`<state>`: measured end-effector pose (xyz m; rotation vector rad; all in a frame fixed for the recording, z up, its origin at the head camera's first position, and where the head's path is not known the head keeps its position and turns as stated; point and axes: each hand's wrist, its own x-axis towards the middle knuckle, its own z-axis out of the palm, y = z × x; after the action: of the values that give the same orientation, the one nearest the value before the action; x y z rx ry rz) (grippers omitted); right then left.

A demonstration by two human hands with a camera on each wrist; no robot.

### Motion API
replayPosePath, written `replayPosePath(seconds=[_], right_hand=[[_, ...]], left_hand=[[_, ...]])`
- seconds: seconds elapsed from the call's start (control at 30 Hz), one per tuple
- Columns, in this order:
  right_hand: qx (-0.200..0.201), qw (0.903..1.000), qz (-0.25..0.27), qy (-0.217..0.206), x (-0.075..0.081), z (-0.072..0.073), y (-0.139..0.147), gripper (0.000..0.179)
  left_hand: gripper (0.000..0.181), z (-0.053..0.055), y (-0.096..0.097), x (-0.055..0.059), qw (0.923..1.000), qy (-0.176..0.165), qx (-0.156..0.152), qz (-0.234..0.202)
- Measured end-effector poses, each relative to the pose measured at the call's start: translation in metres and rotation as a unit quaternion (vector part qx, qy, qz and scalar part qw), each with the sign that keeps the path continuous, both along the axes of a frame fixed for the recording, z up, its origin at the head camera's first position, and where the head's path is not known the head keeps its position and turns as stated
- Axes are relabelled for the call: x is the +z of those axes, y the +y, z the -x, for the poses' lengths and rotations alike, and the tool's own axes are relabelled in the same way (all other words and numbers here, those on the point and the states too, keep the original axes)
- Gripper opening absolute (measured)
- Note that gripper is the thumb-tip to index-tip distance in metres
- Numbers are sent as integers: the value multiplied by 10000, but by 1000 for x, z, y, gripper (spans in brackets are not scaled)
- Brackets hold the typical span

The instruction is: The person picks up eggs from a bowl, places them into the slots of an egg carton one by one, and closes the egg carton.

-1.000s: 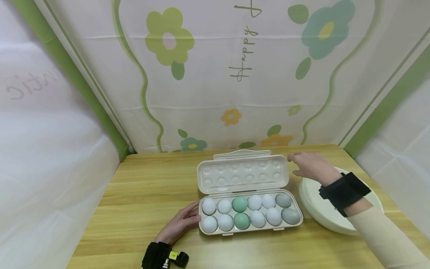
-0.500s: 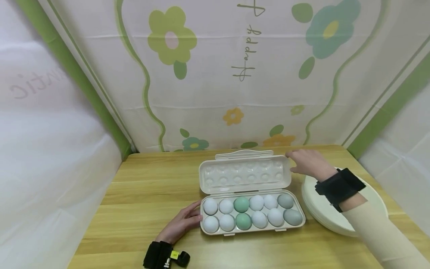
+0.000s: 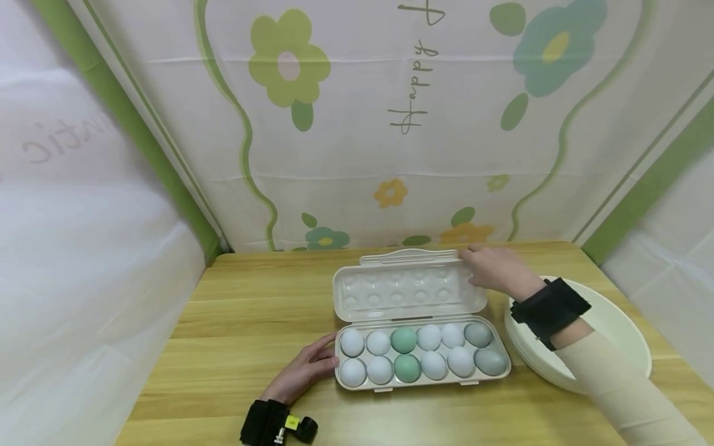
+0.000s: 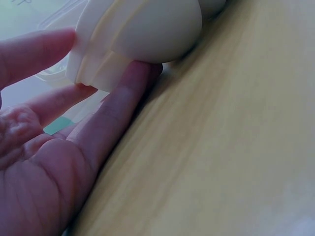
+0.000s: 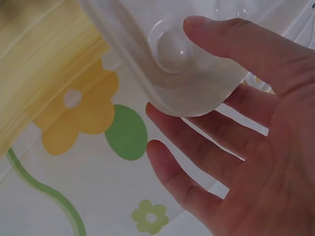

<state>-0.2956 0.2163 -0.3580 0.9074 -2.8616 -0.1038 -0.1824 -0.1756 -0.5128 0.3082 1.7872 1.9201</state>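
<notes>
A cream plastic egg box (image 3: pixel 365 388) lies on the table with its clear lid (image 3: pixel 409 294) tipped back. In its cups sit two rows of eggs: white ones (image 3: pixel 429 337), two green ones (image 3: pixel 407 368) and two grey-blue ones (image 3: pixel 490 361) at the right end. My left hand (image 3: pixel 298 371) holds the box's left end, its thumb (image 4: pixel 44 51) at the rim and fingers (image 4: pixel 113 110) along the wall and under a cup. At the lid's right far corner, my right hand (image 3: pixel 499 269) has its thumb (image 5: pixel 216 37) inside and fingers (image 5: pixel 192 142) outside.
A stack of pale round plates (image 3: pixel 627 334) stands at the right, beneath my right forearm. The wooden table (image 3: pixel 251 310) meets a white flowered cloth (image 3: pixel 346 148) behind, with cloth sides at left and right.
My right hand has moved left from beside the lid onto its corner, now overlapping it. My left hand stays at the box's left end, and the lid stands as before.
</notes>
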Motion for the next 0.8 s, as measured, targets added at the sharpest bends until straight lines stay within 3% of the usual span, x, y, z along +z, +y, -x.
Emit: replayPosePath(seconds=[0.2,0.47,0.8], right_hand=[[122,9999,26,0,1,-5,-2,36],[52,9998,161,138,-7,-17,2,49],[199,9935,24,1122,-14,-40,-2,50]], left_hand=[[61,0,2,2,10000,16,-6,-40],[61,-1,4,1,9999,55,-79,-28],[62,-3,0,2,9999,77,-26,58]])
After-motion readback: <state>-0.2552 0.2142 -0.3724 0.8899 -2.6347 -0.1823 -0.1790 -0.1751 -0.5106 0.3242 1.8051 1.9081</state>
